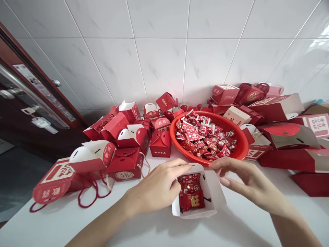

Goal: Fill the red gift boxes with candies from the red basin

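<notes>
The open box [212, 202], white inside, sits on the white table [144, 233] in front of the red basket [243, 145], with red packets [191, 193] inside it. In the head view, the left hand [160, 187] is half curled, fingers at the box's upper left edge; the right hand [249, 185] is loosely open beside its right flap, contact unclear. Wrapped candies [203, 135] fill the basket.

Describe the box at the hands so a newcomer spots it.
Find the red basket heaped with wrapped packets. Just in front, between left hand and right hand, sits an open box with white inner walls. Unlike the other boxes, it visibly holds red packets.
</notes>
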Motion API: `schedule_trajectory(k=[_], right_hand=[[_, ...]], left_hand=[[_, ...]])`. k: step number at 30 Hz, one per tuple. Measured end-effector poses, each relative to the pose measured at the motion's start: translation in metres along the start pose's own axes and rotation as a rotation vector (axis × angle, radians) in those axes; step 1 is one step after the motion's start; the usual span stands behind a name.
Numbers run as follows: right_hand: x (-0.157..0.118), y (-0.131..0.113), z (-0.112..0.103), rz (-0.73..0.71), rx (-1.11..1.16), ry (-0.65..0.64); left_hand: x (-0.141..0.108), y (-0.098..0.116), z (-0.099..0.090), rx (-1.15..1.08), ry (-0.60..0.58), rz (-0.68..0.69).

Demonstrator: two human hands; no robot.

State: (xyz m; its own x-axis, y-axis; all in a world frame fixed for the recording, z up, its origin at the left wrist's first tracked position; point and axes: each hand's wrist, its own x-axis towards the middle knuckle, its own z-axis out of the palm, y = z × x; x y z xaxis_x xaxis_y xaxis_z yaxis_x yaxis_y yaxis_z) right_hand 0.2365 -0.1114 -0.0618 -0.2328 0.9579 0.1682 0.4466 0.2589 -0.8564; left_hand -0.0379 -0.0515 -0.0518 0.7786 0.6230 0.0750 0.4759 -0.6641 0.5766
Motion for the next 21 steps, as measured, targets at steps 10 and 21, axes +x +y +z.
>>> schedule_trajectory(k=[10, 21], right_hand=[[-0.047, 0.062, 0.063, 0.024, 0.471, 0.119], [-0.065, 0.073, 0.103, 0.102, 0.466, 0.173]], left_hand=[[0.008, -0.022, 0.015, -0.328, 0.125, 0.01], [-0.008, -0.009, 0.032, -0.407, 0.127, -0.121]])
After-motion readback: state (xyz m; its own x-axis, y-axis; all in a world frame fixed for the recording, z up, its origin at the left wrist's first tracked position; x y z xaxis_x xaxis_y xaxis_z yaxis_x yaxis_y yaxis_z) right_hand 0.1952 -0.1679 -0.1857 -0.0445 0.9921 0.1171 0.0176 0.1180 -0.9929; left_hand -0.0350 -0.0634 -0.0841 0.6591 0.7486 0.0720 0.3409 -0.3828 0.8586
